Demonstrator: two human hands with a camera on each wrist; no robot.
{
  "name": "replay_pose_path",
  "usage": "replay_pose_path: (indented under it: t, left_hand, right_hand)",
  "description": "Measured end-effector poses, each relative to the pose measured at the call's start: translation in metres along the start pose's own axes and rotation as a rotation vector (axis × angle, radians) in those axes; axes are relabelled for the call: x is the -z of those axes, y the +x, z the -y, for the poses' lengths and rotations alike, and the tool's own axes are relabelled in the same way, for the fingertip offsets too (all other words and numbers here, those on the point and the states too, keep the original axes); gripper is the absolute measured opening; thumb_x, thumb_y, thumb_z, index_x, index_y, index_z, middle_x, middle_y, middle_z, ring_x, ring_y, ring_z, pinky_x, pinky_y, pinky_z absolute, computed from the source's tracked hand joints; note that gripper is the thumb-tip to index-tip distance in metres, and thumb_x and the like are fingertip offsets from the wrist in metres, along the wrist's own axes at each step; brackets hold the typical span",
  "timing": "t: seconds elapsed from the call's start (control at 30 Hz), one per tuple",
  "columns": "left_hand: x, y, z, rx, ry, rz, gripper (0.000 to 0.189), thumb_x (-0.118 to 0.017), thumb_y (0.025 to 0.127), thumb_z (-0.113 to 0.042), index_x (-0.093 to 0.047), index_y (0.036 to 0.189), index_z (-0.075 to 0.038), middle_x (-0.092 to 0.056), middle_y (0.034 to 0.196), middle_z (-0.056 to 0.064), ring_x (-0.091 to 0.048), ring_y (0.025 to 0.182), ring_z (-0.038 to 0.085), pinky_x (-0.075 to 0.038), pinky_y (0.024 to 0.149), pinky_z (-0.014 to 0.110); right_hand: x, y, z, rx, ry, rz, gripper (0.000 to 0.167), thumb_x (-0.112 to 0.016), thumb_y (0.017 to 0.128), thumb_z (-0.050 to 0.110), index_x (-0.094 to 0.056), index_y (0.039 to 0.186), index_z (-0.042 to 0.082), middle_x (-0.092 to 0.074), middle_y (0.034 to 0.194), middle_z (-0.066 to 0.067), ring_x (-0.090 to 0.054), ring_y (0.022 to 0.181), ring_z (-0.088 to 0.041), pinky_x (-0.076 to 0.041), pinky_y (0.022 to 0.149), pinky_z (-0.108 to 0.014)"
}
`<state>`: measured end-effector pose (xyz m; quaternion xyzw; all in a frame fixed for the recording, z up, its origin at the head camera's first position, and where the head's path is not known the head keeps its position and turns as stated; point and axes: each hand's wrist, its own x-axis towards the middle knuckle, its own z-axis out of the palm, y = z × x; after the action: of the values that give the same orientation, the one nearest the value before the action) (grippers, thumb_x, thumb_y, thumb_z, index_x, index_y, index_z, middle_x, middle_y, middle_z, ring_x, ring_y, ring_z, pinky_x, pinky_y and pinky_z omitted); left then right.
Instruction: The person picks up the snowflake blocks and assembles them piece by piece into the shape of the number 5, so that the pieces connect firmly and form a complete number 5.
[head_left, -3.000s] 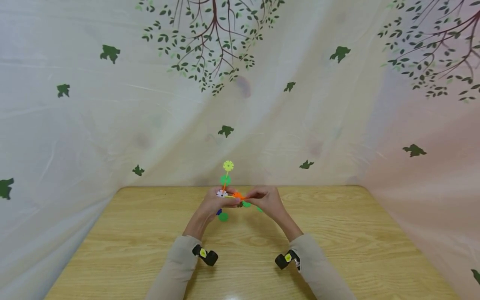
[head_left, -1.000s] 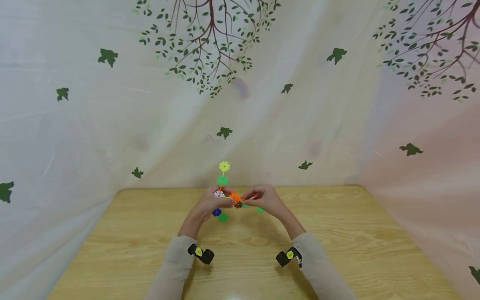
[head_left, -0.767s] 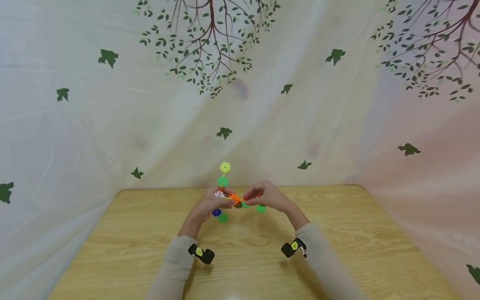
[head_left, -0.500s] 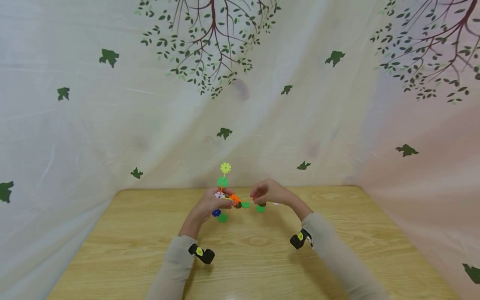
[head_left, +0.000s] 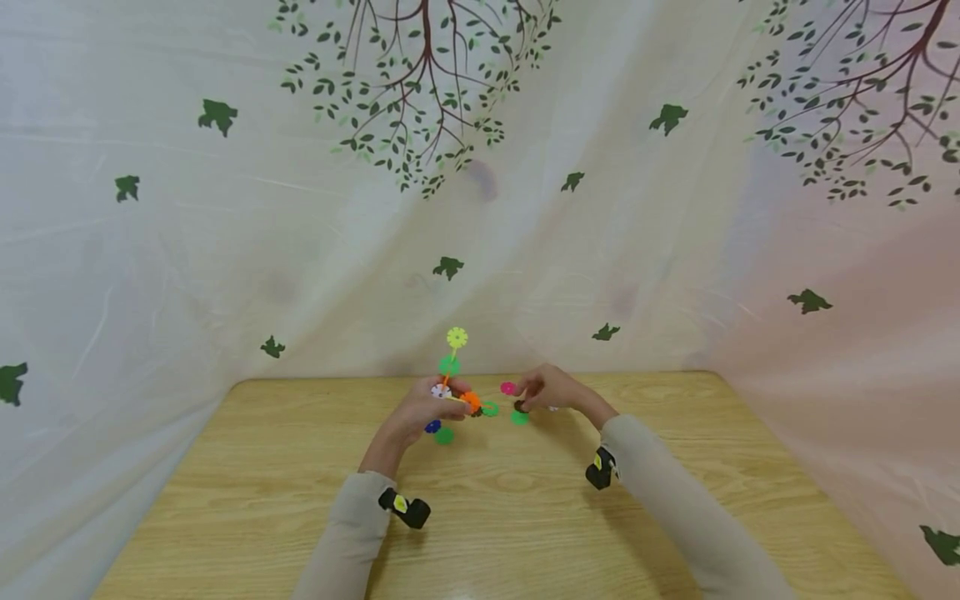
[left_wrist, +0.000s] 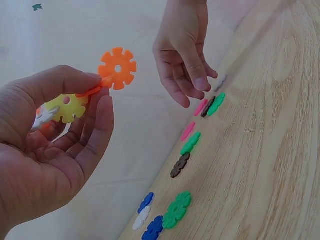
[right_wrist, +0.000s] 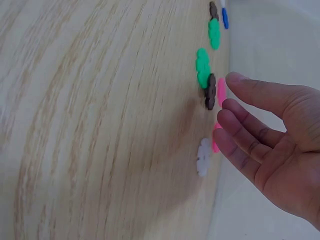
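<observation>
My left hand (head_left: 411, 417) holds up a chain of joined snowflake discs, its thumb and forefinger pinching near an upright orange disc (left_wrist: 125, 57). A yellow disc (left_wrist: 75, 111) shows behind those fingers. In the head view, a white disc (head_left: 441, 390), a green disc (head_left: 450, 365) and a yellow disc (head_left: 457, 337) rise above this hand. My right hand (right_wrist: 285, 135) reaches over loose discs at the table's far side, fingers loosely bent with nothing between them. Nearest to it are a pink disc (right_wrist: 221, 90), a brown disc (right_wrist: 210, 95) and a green disc (right_wrist: 202, 65).
A white disc (right_wrist: 203, 160) lies by the right hand. Below the left hand lie a large green disc (left_wrist: 177, 210), a blue disc (left_wrist: 153, 230) and a white disc (left_wrist: 141, 218). Beyond the wooden table (head_left: 495, 517) hangs a printed cloth (head_left: 337, 275).
My right hand has let go at the orange disc and moved right, over the loose discs. A pink disc beside it has come into sight. The left hand stays almost in place.
</observation>
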<state>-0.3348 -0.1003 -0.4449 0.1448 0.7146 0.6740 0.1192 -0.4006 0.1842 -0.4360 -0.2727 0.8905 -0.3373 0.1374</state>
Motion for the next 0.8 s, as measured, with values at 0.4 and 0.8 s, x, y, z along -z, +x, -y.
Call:
replay_pose_path:
  t: [0.4,0.8]
  left_hand:
    - [0.000,0.000,0.000,0.008,-0.006,0.012,0.030,-0.073,0.090,-0.002,-0.063,0.117,0.002,-0.068,0.100,0.003,-0.068,0.085,0.015,-0.061,0.085,0.034]
    - [-0.001,0.000,0.002,0.003,0.005,0.013,0.029,-0.072,0.090,-0.001,-0.062,0.117,0.004,-0.066,0.101,0.005,-0.068,0.086,0.016,-0.061,0.084,0.034]
  right_hand:
    - [-0.002,0.006,-0.022,-0.060,0.037,-0.005,0.024,-0.072,0.090,-0.003,-0.072,0.114,-0.007,-0.071,0.091,-0.013,-0.054,0.070,-0.009,-0.045,0.057,-0.020]
    - [-0.007,0.010,-0.029,-0.025,-0.007,-0.019,0.019,-0.077,0.086,-0.003,-0.073,0.105,-0.005,-0.069,0.088,-0.011,-0.055,0.080,-0.012,-0.047,0.070,-0.022]
